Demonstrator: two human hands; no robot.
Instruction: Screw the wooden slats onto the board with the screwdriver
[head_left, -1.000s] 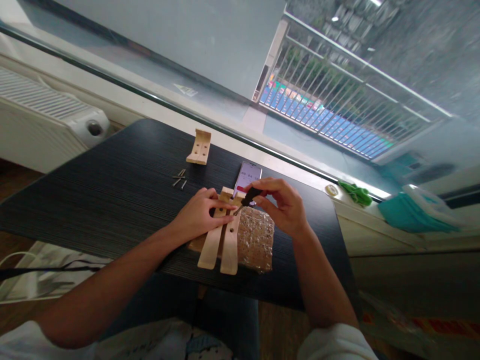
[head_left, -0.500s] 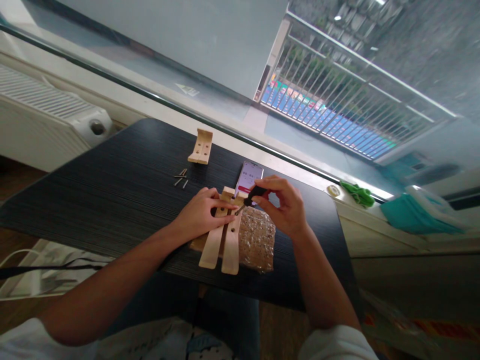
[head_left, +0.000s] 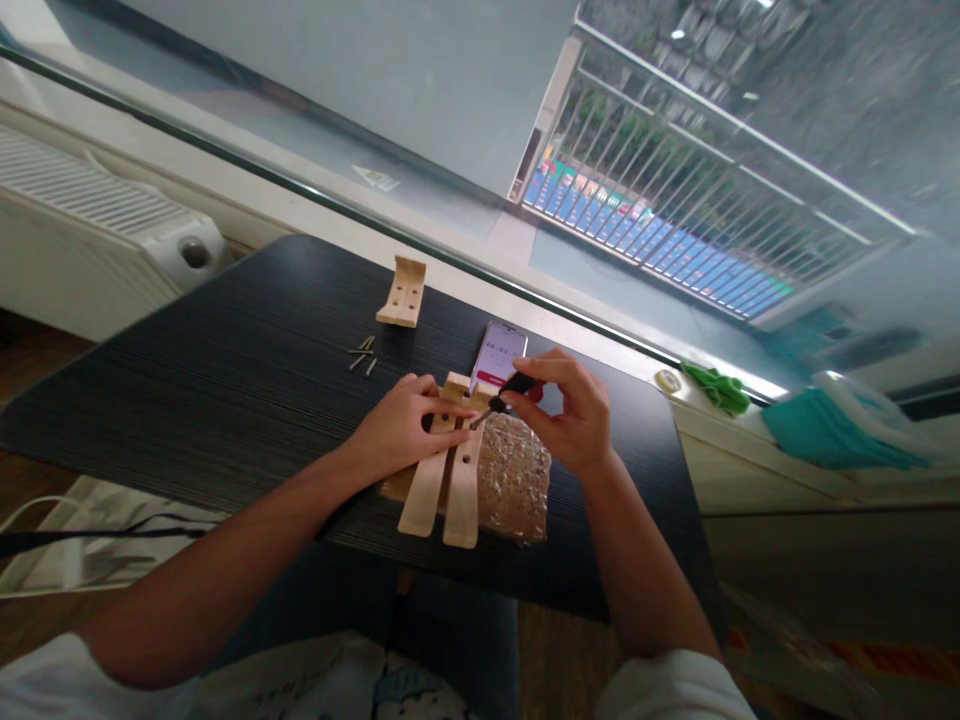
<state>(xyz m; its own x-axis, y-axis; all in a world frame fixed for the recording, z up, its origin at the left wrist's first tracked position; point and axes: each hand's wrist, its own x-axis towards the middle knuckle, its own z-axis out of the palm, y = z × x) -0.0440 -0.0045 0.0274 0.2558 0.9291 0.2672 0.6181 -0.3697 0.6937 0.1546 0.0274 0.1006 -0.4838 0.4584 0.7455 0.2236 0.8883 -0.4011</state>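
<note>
My right hand (head_left: 574,412) grips the black handle of a screwdriver (head_left: 512,388), tilted down and to the left. Its tip meets a hole in the right one of two long pale wooden pieces (head_left: 460,510); whether a screw sits there is too small to tell. Across both pieces lies my left hand (head_left: 409,425), its fingers stretched out and apart, two of them pressing beside the screwdriver tip. Under the wood is a brown block in clear bubble wrap (head_left: 517,480). Another hole in the right piece shows nearer to me.
Several loose screws (head_left: 363,353) lie on the dark table (head_left: 225,370), left of a phone (head_left: 499,355) with a lit timer. Farther back stands a short wooden part with holes (head_left: 405,292). A radiator (head_left: 112,220) is at left; a green cloth (head_left: 712,388) rests on the sill.
My right hand has shifted its grip slightly on the screwdriver handle. The screwdriver tip, my left hand and the wooden pieces stay in place.
</note>
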